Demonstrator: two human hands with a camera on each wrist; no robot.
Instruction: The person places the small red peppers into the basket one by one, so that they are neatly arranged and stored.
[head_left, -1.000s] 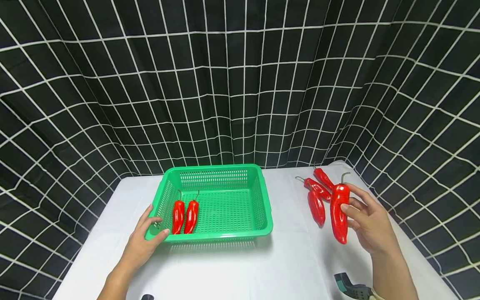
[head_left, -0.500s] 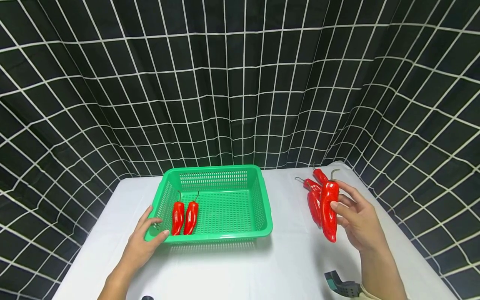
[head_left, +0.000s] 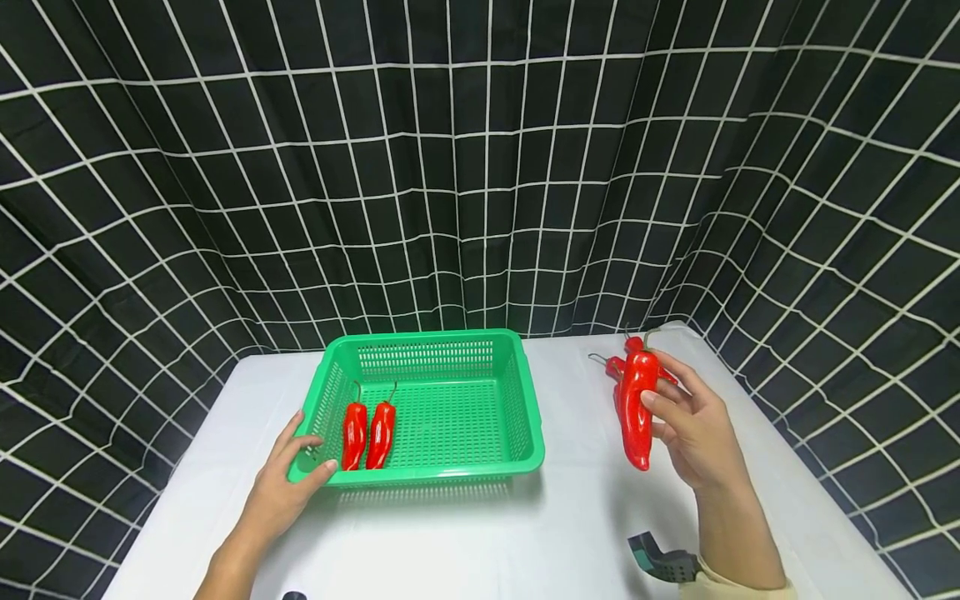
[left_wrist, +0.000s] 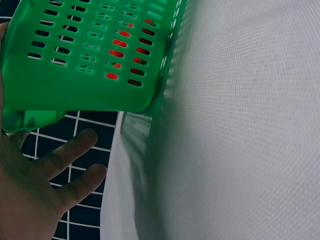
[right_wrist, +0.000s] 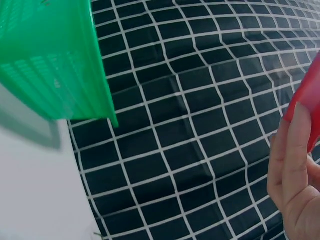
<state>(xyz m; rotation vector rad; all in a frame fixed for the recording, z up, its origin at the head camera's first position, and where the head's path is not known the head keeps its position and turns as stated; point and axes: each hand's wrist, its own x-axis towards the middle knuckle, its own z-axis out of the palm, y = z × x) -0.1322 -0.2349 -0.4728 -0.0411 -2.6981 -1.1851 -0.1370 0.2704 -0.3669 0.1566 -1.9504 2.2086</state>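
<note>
In the head view my right hand (head_left: pixel 697 437) holds a long red pepper (head_left: pixel 637 412) above the table, thumb on the near side, green stem upward. The same pepper (right_wrist: pixel 311 97) shows at the right edge of the right wrist view. Behind it lie other red peppers (head_left: pixel 614 367), partly hidden by the held one. My left hand (head_left: pixel 279 492) grips the near left corner of a green plastic basket (head_left: pixel 480 470), thumb over the rim. Two fingers (left_wrist: pixel 75 150) stretch out below the rim in the left wrist view. Two red peppers (head_left: pixel 355 435) lie side by side inside the basket's left part.
A white cloth (head_left: pixel 450 542) covers the table. Black curtains with a white grid (head_left: pixel 480 167) hang behind it and along both sides. A dark wrist device (head_left: pixel 663 560) sits at the right forearm.
My right hand has moved left with the pepper, which now overlaps the other peppers on the table in the head view. The left hand and basket have stayed in place.
</note>
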